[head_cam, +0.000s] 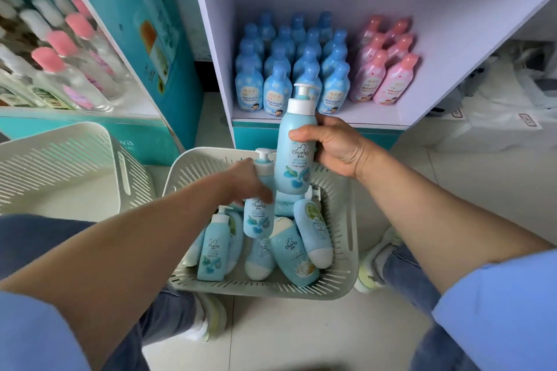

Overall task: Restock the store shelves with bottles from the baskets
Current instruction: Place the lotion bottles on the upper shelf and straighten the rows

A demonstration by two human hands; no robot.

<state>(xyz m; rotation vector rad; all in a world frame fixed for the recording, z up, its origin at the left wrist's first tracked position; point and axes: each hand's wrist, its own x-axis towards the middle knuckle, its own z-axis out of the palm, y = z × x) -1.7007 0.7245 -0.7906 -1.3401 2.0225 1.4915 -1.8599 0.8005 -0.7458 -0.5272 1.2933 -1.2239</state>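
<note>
Over basket (pixel 351 235) | left hand (pixel 248 179) grips lower bottle (pixel 259 218) | right hand (pixel 330 146) grips raised bottle (pixel 297 141) near shelf edge (pixel 376 123)

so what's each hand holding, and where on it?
Right hand grips a blue pump bottle around its upper body. Left hand grips a second pump bottle at its shoulder, just below the pump.

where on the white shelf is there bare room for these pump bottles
Bare: the narrow front strip of the shelf before the pink bottles, out to the right wall. Crowded: the blue bottles fill left and middle, close against the pink rows.
</note>
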